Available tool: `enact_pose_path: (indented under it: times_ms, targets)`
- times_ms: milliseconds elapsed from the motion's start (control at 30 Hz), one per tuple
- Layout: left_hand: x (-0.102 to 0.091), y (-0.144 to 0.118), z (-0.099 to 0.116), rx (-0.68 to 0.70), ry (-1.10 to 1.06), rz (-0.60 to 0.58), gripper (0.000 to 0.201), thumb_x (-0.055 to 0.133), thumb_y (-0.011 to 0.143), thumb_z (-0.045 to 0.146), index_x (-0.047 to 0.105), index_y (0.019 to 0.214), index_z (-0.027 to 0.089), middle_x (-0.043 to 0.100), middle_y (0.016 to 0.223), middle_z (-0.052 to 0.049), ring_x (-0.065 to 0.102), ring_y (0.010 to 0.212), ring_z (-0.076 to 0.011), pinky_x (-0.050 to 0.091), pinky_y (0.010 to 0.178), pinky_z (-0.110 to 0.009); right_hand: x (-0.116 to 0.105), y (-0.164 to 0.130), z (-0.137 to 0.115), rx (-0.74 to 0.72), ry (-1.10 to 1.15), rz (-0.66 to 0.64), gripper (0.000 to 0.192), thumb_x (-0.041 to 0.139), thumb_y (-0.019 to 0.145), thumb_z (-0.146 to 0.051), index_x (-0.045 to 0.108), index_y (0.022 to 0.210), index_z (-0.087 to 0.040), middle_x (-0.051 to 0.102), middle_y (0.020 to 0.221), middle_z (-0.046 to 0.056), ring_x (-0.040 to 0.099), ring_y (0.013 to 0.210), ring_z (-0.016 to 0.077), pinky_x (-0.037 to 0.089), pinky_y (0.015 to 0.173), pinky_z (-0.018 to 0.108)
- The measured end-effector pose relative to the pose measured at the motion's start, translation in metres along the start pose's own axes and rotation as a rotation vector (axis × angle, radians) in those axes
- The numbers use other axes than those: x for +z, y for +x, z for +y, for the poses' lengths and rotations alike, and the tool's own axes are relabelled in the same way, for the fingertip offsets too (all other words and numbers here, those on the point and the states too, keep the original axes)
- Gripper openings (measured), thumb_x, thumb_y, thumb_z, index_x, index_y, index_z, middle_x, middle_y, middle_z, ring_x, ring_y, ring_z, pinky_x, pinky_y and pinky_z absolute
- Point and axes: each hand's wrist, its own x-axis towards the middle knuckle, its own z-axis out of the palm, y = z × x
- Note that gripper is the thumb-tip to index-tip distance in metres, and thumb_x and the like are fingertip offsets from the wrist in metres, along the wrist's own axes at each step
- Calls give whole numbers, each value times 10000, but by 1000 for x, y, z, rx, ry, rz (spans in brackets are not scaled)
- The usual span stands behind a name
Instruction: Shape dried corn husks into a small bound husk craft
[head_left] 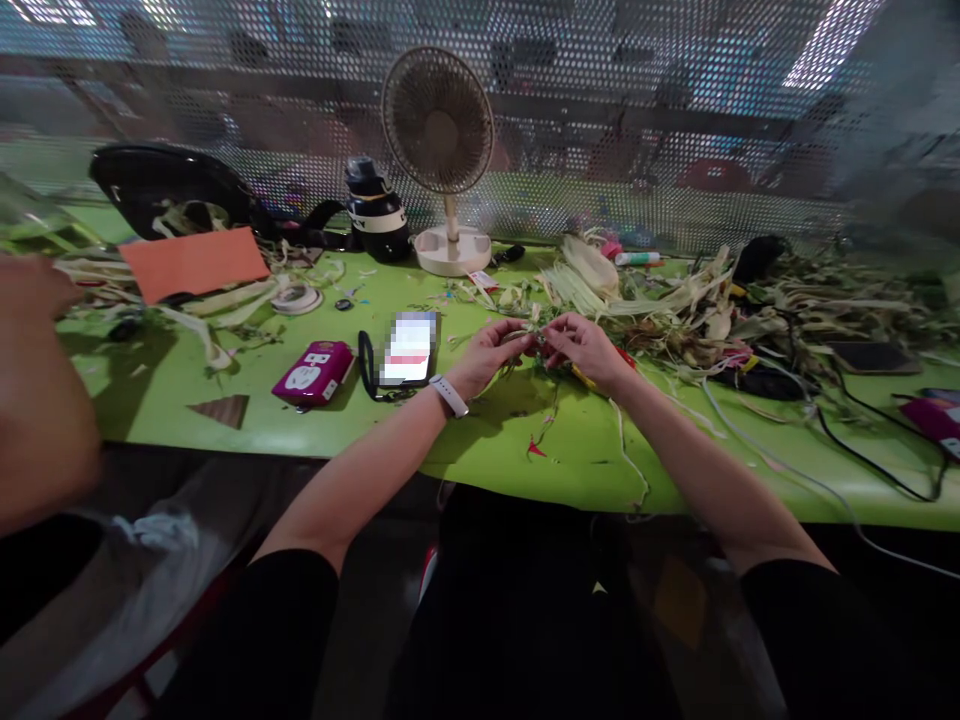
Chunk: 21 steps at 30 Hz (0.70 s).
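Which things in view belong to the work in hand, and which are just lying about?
Seemingly in the work: small plant piece at the fingertips of left hand and right hand; probably the husk pile.
Apparently lying about: fan, phone, purple box, black bottle, orange card.

Table (pixel 375 428): smooth, a bit shiny
Dry leaf strips (pixel 591 270): rough, thin, like paper
Orange sheet (pixel 195 265): smooth, dull, like paper
Fan (pixel 441 132): dull, hard plastic
Bottle (pixel 381 240): smooth, shiny
Purple box (pixel 315 373): smooth, shiny
Holey wall (pixel 637 115): looks like metal
Black sleeves (pixel 259 630): dull cloth
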Motion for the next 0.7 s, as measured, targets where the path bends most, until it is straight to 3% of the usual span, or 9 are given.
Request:
enact_pose_path:
  times_ms: [100, 267, 400, 567, 700]
  targets:
    - [1, 1, -4, 47, 5, 12, 278, 851, 657, 237, 670, 860, 180, 707, 762, 14, 628, 668, -80, 430, 596, -198, 0, -2, -1, -82, -102, -6, 391, 637, 825, -579, 554, 842, -197, 602, 690, -9, 552, 584, 120, 471, 580, 270]
    - [2, 1, -9, 58, -67, 92, 289, 866, 641, 261, 663, 828, 176, 695, 761, 19, 610, 659, -76, 460, 641, -207, -1, -4, -3, -408, -715, 20, 215, 498, 958, -338, 601, 844, -187, 656, 817, 66, 587, 749, 176, 435, 699, 298]
    - [4, 0, -10, 1, -117, 144, 255, 851, 656, 215, 652, 811, 173, 691, 758, 24, 617, 663, -69, 447, 616, -189, 1, -1, 1, -488, -981, -51, 228, 439, 980, -269, 624, 885, -174, 673, 855, 103, 585, 774, 201, 409, 704, 304]
    - [3, 2, -3, -32, -156, 240, 211, 817, 691, 163, 637, 798, 190, 693, 753, 35, 636, 672, -72, 442, 593, -178, -5, -3, -10, -353, -956, -116, 239, 456, 974, -306, 653, 969, -170, 708, 949, 102, 605, 826, 190, 399, 716, 283]
    - [-1, 6, 3, 28, -214, 304, 223, 802, 705, 131, 642, 845, 202, 728, 806, 24, 682, 744, -92, 462, 588, -180, -34, -7, -31, 55, -1112, -217, 286, 536, 896, -416, 676, 914, -166, 702, 891, 84, 595, 755, 183, 356, 628, 265]
